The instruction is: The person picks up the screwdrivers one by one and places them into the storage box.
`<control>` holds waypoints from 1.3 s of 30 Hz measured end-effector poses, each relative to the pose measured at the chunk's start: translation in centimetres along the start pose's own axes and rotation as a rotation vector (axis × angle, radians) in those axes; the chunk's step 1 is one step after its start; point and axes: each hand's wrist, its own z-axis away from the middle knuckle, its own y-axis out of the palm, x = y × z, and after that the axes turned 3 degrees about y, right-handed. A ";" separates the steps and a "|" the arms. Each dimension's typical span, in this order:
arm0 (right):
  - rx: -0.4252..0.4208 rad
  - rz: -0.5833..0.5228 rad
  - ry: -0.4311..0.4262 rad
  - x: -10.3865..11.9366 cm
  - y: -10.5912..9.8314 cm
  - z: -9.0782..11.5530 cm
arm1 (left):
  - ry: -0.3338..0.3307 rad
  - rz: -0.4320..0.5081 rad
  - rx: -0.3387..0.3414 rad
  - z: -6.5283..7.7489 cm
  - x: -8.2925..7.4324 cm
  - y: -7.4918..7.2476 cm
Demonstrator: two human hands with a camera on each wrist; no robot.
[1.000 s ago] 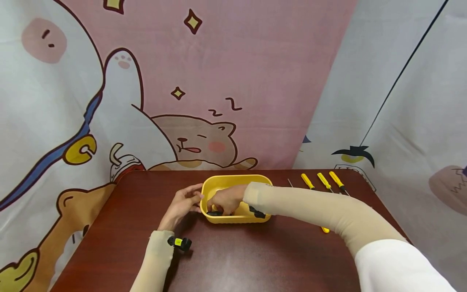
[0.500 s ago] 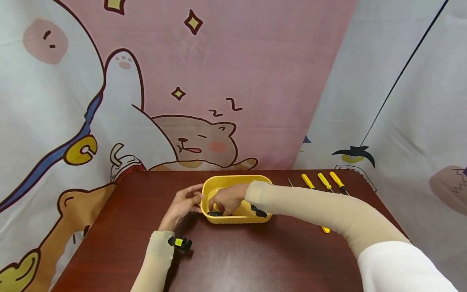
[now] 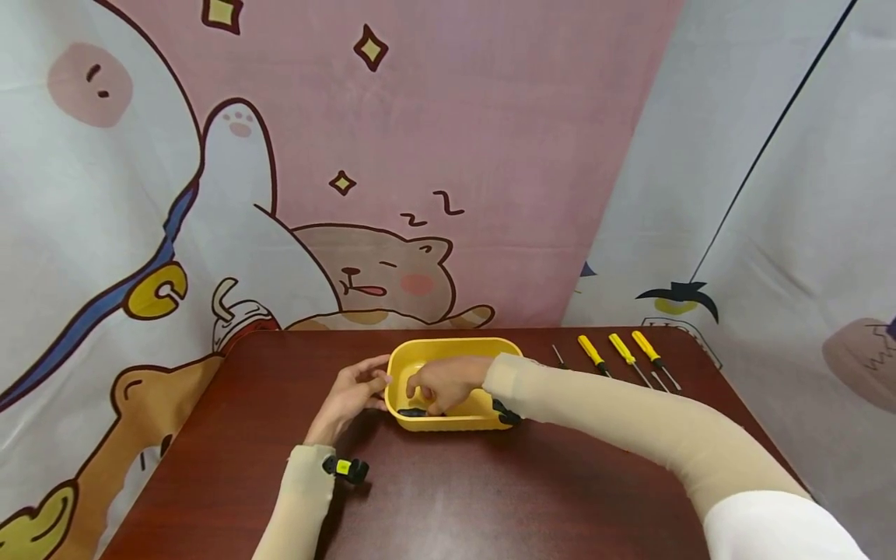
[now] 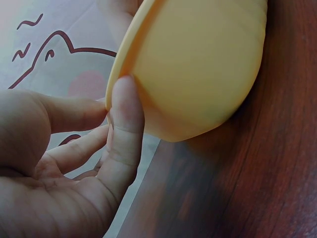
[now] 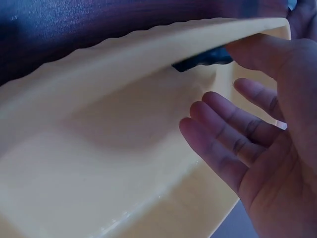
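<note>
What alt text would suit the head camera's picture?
A right hand reaches into a yellow tub holding a dark object, while the left hand pinches its rim. Yellow-handled screwdrivers lie to the right on a brown table, before a cartoon backdrop.

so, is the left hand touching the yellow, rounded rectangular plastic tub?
Touching. Left wrist view: the left hand pinches the tub at its rim, no gap showing.

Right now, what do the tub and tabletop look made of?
Tub: probably molded plastic, satin; thin yellow wall, rounded corners, small glints inside. Tabletop: wood or wood-look laminate, can't tell which; semi-gloss, with reddish-brown grain and hazy glare.
</note>
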 end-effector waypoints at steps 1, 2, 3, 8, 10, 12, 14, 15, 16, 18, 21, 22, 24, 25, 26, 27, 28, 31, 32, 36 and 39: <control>-0.012 -0.004 -0.002 0.0 0.0 0.2 | 0.000 0.000 0.000 0.0 0.0 0.0; -0.026 -0.006 -0.002 0.0 0.0 0.3 | -0.001 -0.001 -0.002 0.0 0.0 0.0; -0.039 -0.009 -0.003 -0.1 0.0 0.5 | -0.002 -0.005 -0.003 0.1 0.0 0.1; -0.103 -0.031 0.004 -0.4 0.1 1.5 | -0.005 -0.008 -0.004 0.3 -0.1 0.1; -0.127 -0.054 0.007 -0.6 0.2 1.8 | -0.007 -0.008 -0.006 0.3 -0.2 0.1; -0.150 -0.083 0.007 -0.8 0.3 2.1 | -0.011 -0.006 -0.009 0.4 -0.2 0.1; -0.176 -0.111 0.004 -1.0 0.3 2.5 | -0.010 -0.010 -0.011 0.4 -0.2 0.1; -0.190 -0.122 0.004 -1.1 0.2 2.7 | -0.009 -0.010 -0.013 0.4 -0.3 0.1; -0.204 -0.135 0.004 -1.1 0.2 2.9 | -0.007 -0.010 -0.015 0.4 -0.3 0.1; -0.231 -0.158 0.006 -1.2 0.1 3.4 | -0.004 -0.012 -0.014 0.4 -0.3 0.1; -0.267 -0.188 0.018 -1.4 0.2 4.0 | 0.001 -0.013 -0.007 0.3 -0.2 0.1; -0.280 -0.198 0.021 -1.5 0.2 4.2 | 0.001 -0.013 -0.007 0.3 -0.2 0.1; -0.306 -0.206 0.029 -1.6 0.3 4.6 | 0.003 -0.008 -0.009 0.3 -0.1 0.0; -0.321 -0.201 0.036 -1.7 0.4 4.8 | 0.007 -0.008 -0.011 0.3 -0.1 0.0; -0.336 -0.194 0.045 -1.8 0.4 5.0 | 0.009 -0.005 -0.014 0.3 -0.1 0.0; -0.351 -0.184 0.055 -1.9 0.4 5.2 | 0.007 -0.003 -0.017 0.3 -0.1 0.0; -0.365 -0.175 0.070 -1.9 0.5 5.5 | 0.008 0.000 -0.020 0.3 -0.1 0.0; -0.401 -0.151 0.117 -2.1 0.6 6.3 | 0.010 0.000 -0.018 0.3 -0.2 0.0; -0.409 -0.146 0.128 -2.2 0.7 6.7 | 0.006 0.003 -0.017 0.3 -0.2 0.0; -0.442 -0.137 0.180 -2.5 1.0 8.0 | 0.000 0.002 -0.012 0.3 -0.2 0.0; -0.472 -0.149 0.225 -2.8 1.3 9.1 | -0.002 -0.006 -0.013 0.4 -0.1 0.1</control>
